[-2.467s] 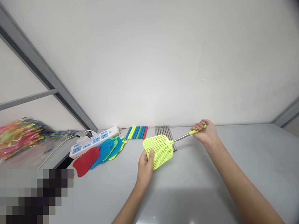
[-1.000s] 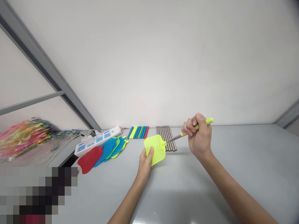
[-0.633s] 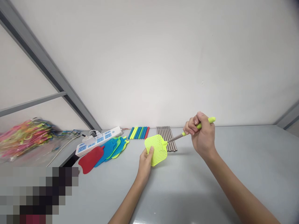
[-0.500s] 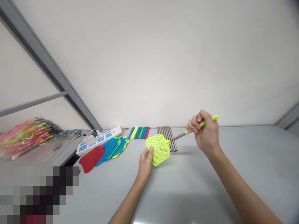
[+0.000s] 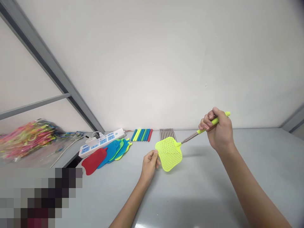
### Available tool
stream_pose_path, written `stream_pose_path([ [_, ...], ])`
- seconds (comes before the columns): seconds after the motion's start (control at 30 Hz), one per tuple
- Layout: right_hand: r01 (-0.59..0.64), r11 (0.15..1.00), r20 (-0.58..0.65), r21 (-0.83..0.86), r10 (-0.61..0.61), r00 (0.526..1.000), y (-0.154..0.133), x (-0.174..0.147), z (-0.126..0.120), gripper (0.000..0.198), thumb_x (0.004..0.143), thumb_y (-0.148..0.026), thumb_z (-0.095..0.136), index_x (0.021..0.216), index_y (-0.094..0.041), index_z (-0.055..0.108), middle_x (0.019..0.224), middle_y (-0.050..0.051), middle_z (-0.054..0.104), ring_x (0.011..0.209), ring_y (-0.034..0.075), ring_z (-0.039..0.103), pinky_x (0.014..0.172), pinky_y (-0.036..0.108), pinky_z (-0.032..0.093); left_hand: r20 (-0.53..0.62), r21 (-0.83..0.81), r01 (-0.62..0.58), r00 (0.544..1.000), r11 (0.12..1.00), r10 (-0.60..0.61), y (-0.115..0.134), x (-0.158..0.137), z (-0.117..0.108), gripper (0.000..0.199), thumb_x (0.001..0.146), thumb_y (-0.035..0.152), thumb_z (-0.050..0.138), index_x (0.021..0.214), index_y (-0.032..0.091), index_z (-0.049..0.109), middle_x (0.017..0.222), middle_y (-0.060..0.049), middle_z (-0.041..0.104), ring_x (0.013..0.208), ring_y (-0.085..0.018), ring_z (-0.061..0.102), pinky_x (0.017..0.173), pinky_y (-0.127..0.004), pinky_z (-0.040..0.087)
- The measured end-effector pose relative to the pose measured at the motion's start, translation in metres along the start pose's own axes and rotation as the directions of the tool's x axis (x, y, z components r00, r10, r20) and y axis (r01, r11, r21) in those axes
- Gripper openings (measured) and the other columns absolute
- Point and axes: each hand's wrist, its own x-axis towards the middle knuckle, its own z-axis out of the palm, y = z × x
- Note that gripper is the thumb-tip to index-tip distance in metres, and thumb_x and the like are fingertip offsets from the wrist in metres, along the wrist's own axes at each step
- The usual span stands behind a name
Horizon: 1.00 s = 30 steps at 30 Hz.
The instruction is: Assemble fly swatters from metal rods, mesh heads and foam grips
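A yellow-green fly swatter (image 5: 169,155) with a perforated head, a thin metal shaft and a matching handle is held up above the table, tilted up to the right. My right hand (image 5: 219,129) is wrapped around its handle. At the head's left edge, my left hand (image 5: 150,163) is closed, thumb tip against the rim and other fingers curled. Behind the swatter head, a row of metal rods (image 5: 167,134) lies on the table, partly covered. To their left is a row of coloured handles (image 5: 142,135) in blue, yellow, green and red.
Loose swatter heads overlap at the left, a red one (image 5: 94,161) in front and a blue one (image 5: 109,152) behind it. A white power strip (image 5: 102,142) with plugs runs behind them. Bagged colourful items (image 5: 28,139) lie far left. A wall stands behind the grey table (image 5: 201,183).
The swatter and my right hand have moved right, the right hand slightly up too. My left thumb has gone from lying over the head's face to its left edge.
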Motion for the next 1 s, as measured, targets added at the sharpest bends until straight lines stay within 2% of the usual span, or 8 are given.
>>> stream_pose_path([
  [0.23,-0.086,0.995,0.019,0.045,0.085,0.996,-0.002,0.001,-0.003,0.027,0.075,-0.03,0.044,0.052,-0.018,0.037,0.043,-0.005,0.027,0.037,0.007,0.031,0.039,0.021,0.035,0.106,-0.074,0.069,0.993,0.995,-0.061,0.004,-0.002,0.003,0.031,0.071,0.043,0.051,0.06,0.015,0.048,0.045,0.003,0.048,0.038,-0.006,0.037,0.042,-0.019,0.028],
  [0.4,-0.136,0.985,0.053,0.103,0.131,0.99,-0.006,0.0,-0.004,0.027,0.075,-0.029,0.044,0.052,-0.018,0.036,0.045,-0.006,0.026,0.038,0.006,0.028,0.039,0.02,0.033,0.167,-0.237,0.11,0.983,0.965,-0.071,0.013,-0.007,0.003,0.03,0.073,0.039,0.051,0.056,0.015,0.048,0.04,0.005,0.04,0.039,-0.006,0.036,0.047,-0.019,0.032],
  [0.47,-0.166,0.975,0.082,0.146,0.155,0.984,-0.004,-0.002,-0.001,0.026,0.075,-0.028,0.045,0.052,-0.018,0.036,0.045,-0.006,0.024,0.037,0.006,0.027,0.038,0.02,0.032,0.175,-0.312,0.145,0.98,0.939,-0.093,0.017,-0.009,0.003,0.032,0.072,0.039,0.052,0.053,0.014,0.049,0.041,0.004,0.043,0.04,-0.006,0.04,0.048,-0.02,0.034],
  [0.6,-0.296,0.931,0.182,0.213,0.259,0.948,0.008,-0.008,0.007,0.027,0.074,-0.029,0.046,0.051,-0.018,0.035,0.045,-0.006,0.024,0.038,0.006,0.027,0.039,0.02,0.032,0.182,-0.461,0.227,0.97,0.858,-0.159,0.024,-0.011,0.001,0.033,0.072,0.041,0.051,0.085,0.012,0.06,0.069,-0.007,0.063,0.064,-0.016,0.058,0.062,-0.026,0.042],
  [0.67,-0.345,0.912,0.217,0.221,0.299,0.929,0.017,-0.012,0.012,0.027,0.074,-0.029,0.046,0.051,-0.018,0.036,0.046,-0.006,0.026,0.039,0.007,0.03,0.041,0.02,0.034,0.141,-0.512,0.247,0.969,0.823,-0.203,0.024,-0.009,-0.001,0.038,0.072,0.041,0.051,0.098,0.013,0.057,0.082,-0.009,0.064,0.075,-0.019,0.06,0.067,-0.027,0.044],
  [0.77,-0.386,0.896,0.256,0.221,0.328,0.909,0.029,-0.018,0.019,0.027,0.074,-0.03,0.047,0.052,-0.017,0.039,0.049,-0.004,0.032,0.044,0.008,0.036,0.048,0.022,0.038,0.076,-0.556,0.242,0.967,0.795,-0.241,0.022,-0.005,-0.004,0.038,0.072,0.039,0.052,0.101,0.015,0.055,0.091,-0.009,0.064,0.08,-0.02,0.06,0.07,-0.028,0.046],
  [0.9,-0.383,0.912,0.291,0.148,0.33,0.898,0.034,-0.02,0.019,0.026,0.074,-0.031,0.047,0.053,-0.017,0.044,0.055,-0.002,0.039,0.053,0.01,0.044,0.057,0.024,0.042,0.059,-0.59,0.221,0.971,0.777,-0.231,0.021,-0.001,-0.007,0.037,0.072,0.037,0.053,0.101,0.014,0.055,0.095,-0.01,0.063,0.082,-0.02,0.06,0.071,-0.027,0.047],
  [1.0,-0.349,0.932,0.293,-0.099,0.363,0.885,0.028,-0.014,0.01,0.027,0.076,-0.035,0.045,0.057,-0.017,0.05,0.061,0.0,0.046,0.06,0.012,0.048,0.06,0.025,0.043,0.052,-0.601,0.209,0.973,0.771,-0.224,0.023,-0.001,-0.009,0.036,0.072,0.036,0.052,0.101,0.015,0.055,0.099,-0.01,0.061,0.084,-0.02,0.059,0.07,-0.027,0.048],
])
